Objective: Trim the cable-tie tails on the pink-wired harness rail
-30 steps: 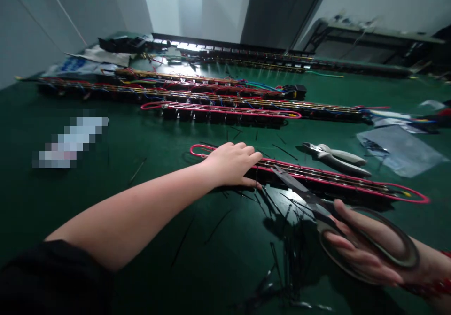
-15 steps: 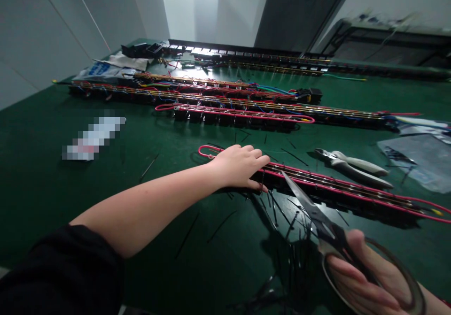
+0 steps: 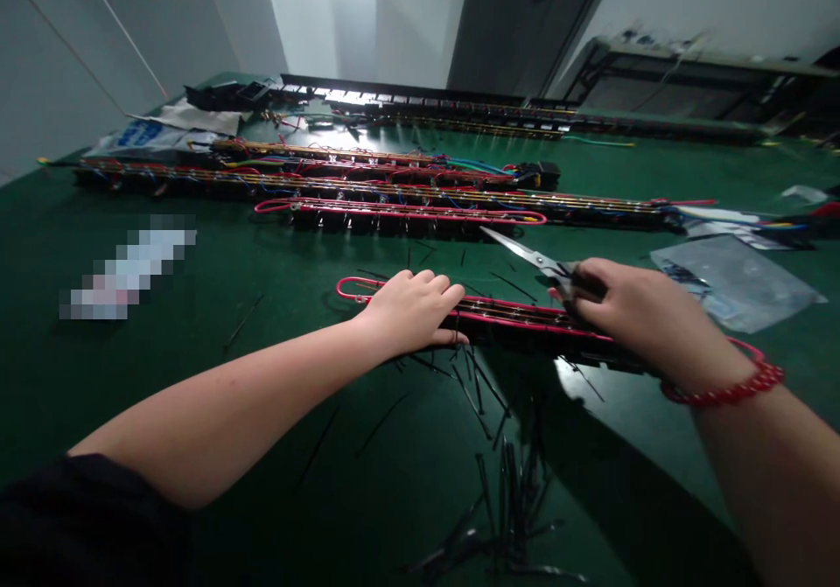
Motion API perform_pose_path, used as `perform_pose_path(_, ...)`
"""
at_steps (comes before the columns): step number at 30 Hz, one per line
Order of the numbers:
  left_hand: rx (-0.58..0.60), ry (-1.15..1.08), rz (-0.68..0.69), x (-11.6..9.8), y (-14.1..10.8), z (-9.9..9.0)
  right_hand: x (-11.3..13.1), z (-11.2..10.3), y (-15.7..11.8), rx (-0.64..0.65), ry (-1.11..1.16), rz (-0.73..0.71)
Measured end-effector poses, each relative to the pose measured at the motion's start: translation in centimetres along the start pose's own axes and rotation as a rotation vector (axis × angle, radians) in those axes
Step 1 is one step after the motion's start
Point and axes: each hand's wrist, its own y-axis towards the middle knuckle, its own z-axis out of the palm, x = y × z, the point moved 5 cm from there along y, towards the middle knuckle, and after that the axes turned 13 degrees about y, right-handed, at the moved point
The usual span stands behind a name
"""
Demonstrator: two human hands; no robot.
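My left hand (image 3: 415,314) lies over the left part of a long black module (image 3: 518,335) with a loop of red cable along its top. Its fingers curl over the far edge and the thumb rests on the near side. In my right hand (image 3: 636,311) is a pair of scissors (image 3: 535,259), its blades together and pointing left, above and beyond the module. My right forearm hides the module's right end. Cut cable tie pieces (image 3: 518,482) lie in a loose heap on the near side.
Beyond the module, a shorter module with a red cable loop (image 3: 413,213) and long wired strips (image 3: 591,208) lie across the green table (image 3: 197,377). A clear plastic bag (image 3: 741,276) is at the right, a blurred-out white item (image 3: 137,263) at the left.
My right hand has moved up and forward with the scissors, from the near right to over the module. The pliers are now hidden. My left hand stays on the module; the view has shifted right.
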Motion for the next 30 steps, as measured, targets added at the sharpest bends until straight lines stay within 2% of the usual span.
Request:
perform_pose_path(2,0.004,0.006,0.001,0.0,0.0,-0.1,0.4,1.0,1.9,0.052,0.025,-0.080)
perform_pose_path(7,0.024,0.013,-0.015,-0.1,0.0,-0.2,0.2,3.2,5.4,0.163,0.108,-0.173)
perform_pose_path(12,0.050,0.002,-0.070,-0.2,-0.1,0.0,0.8,4.4,5.7,0.263,0.164,-0.231)
perform_pose_path(18,0.055,0.005,-0.072,-0.2,-0.2,0.0,1.1,5.1,5.7,0.285,0.132,-0.294)
perform_pose_path(21,0.061,0.007,-0.065,-0.1,-0.2,0.0,2.5,4.2,4.8,0.158,0.164,-0.374)
perform_pose_path(23,0.073,0.005,-0.082,0.0,-0.3,0.0,4.3,3.1,3.3,0.038,0.238,-0.441)
perform_pose_path(24,0.080,0.005,-0.090,0.0,-0.4,0.0,5.4,2.7,2.3,0.020,0.282,-0.484)
perform_pose_path(25,0.087,0.008,-0.093,0.0,-0.4,-0.1,6.5,2.6,1.2,0.059,0.325,-0.527)
perform_pose_path(27,0.099,0.019,-0.094,0.0,-0.5,-0.1,8.5,3.4,-1.2,0.272,0.320,-0.576)
perform_pose_path(30,0.095,0.035,-0.107,0.0,-0.5,0.0,8.9,5.2,-3.5,0.469,0.084,-0.375)
